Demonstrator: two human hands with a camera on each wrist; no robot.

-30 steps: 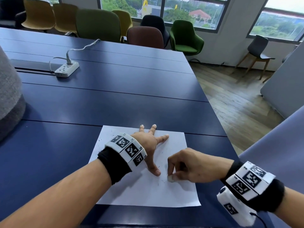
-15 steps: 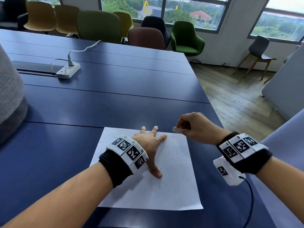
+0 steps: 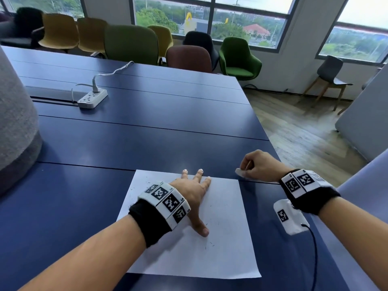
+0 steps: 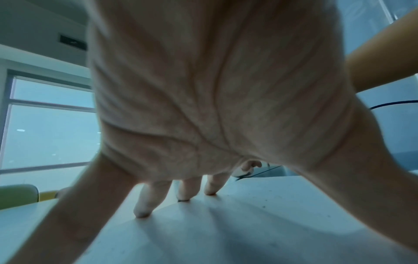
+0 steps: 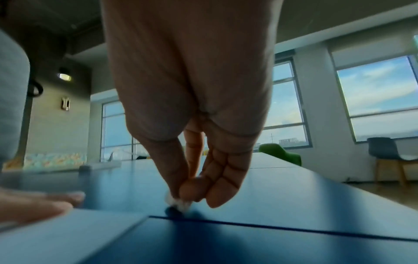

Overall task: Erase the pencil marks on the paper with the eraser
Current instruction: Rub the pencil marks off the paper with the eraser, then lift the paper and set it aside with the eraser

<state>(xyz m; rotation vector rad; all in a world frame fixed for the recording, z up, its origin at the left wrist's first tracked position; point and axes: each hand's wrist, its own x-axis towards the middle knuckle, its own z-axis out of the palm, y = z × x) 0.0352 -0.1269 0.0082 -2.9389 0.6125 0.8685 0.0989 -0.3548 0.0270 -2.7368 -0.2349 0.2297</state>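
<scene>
- Bare surface (image 3: 147, 148) lies open toward 12 o'clock beyond the paper (image 3: 226, 238).
- Power strip (image 3: 92, 98) sits far off at 11 o'clock.
- Left hand (image 3: 193, 192) covers the paper's far half.

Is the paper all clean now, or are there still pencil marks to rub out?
Not clean yet. The paper shows dark flecks near the left hand, which presses it flat. The right hand pinches the eraser over the table, off the sheet. Whether those are marks or crumbs is unclear.
</scene>
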